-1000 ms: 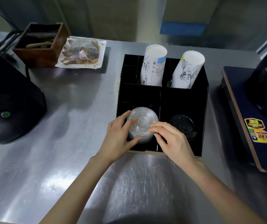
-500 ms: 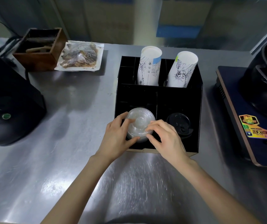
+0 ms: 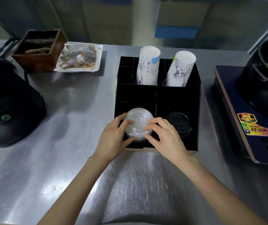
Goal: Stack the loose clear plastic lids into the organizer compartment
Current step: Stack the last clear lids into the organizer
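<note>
A stack of clear plastic lids [image 3: 138, 120] stands in the front left compartment of the black organizer [image 3: 194, 98] on the steel counter. My left hand [image 3: 113, 137] wraps the stack's left side, thumb under its near edge and fingertips on top. My right hand [image 3: 164, 137] holds the right side, with fingertips pressing on the top lid. The lower part of the stack is hidden by both hands and the compartment wall.
Black lids [image 3: 178, 122] fill the front right compartment. Two stacks of printed paper cups [image 3: 148, 65] [image 3: 181, 69] lean in the rear compartments. A black machine [image 3: 8, 109] sits left, a cooker with a pot [image 3: 260, 95] right, a wooden box [image 3: 37, 51] and wrapped food tray [image 3: 79, 58] behind.
Both hands stay on the clear lid stack. My right fingers have slid a little further onto the top lid. The camera has tilted slightly.
</note>
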Available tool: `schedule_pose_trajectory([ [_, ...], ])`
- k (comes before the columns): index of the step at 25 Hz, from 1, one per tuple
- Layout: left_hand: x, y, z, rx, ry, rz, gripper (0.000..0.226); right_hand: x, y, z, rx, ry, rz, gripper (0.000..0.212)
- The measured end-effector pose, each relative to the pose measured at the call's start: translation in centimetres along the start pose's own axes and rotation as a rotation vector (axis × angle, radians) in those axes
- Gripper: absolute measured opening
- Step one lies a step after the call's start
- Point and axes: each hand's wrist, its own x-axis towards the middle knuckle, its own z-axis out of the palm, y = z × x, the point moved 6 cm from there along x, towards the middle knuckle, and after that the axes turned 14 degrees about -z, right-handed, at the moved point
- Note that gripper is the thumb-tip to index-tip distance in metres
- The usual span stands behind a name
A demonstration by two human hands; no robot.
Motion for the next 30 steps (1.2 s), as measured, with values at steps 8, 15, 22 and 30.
schedule_pose_trajectory([
  [8,0.2,-0.1,0.0,-0.09,-0.056,-0.023,0.051,0.1,-0.1,-0.2,0.037,-0.007,0.026,0.023],
  [15,-0.3,0.1,1.4,-0.221,-0.11,-0.13,0.047,0.0,0.0,0.4,0.03,-0.03,0.019,0.025],
  [22,-0.2,0.1,1.3,-0.233,-0.115,-0.132,0.049,0.1,0.0,0.1,0.033,-0.032,0.026,0.023],
  [30,-0.6,0.8,0.5,-0.113,-0.089,-0.041,0.056,0.1,-0.7,-0.5,0.01,-0.022,0.014,0.032],
])
